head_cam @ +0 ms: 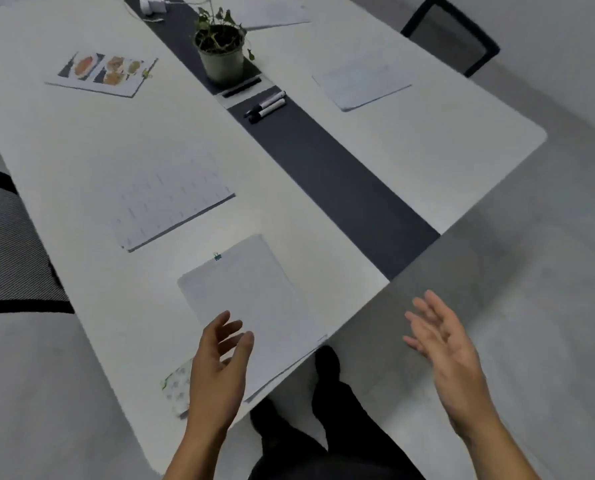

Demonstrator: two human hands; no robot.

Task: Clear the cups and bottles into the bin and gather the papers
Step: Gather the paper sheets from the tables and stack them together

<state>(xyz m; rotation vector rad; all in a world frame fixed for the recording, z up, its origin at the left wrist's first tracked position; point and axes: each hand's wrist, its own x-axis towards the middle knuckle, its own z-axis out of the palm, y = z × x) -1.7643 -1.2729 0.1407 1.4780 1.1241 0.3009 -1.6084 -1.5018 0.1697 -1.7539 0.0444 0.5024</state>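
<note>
Head view looks down on a long white table (91, 161) with a dark strip (330, 181) along its middle. At six o'clock, the left hand (219, 362) hangs over the near table edge with its fingers loosely curved and apart, holding nothing; whether it touches the paper below cannot be told. At four o'clock, the right hand (445, 348) is off the table over the floor, palm turned inward, fingers spread, and empty.

The papers lie scattered. A plain sheaf (244, 292) with a small green clip (217, 256) on its far edge sits just ahead of the left hand, at six o'clock. A patterned sheet (176, 386) pokes out at that hand's seven o'clock side. A printed sheet (174, 199) lies near centre toward nine o'clock. A picture sheet (105, 72) lies at ten o'clock. Another pale sheet (361, 83) lies at one o'clock, across the strip.

On the strip at twelve o'clock stands a potted plant (221, 46), with two markers (266, 106) just nearer. A black chair (451, 32) stands at one o'clock beyond the table.
</note>
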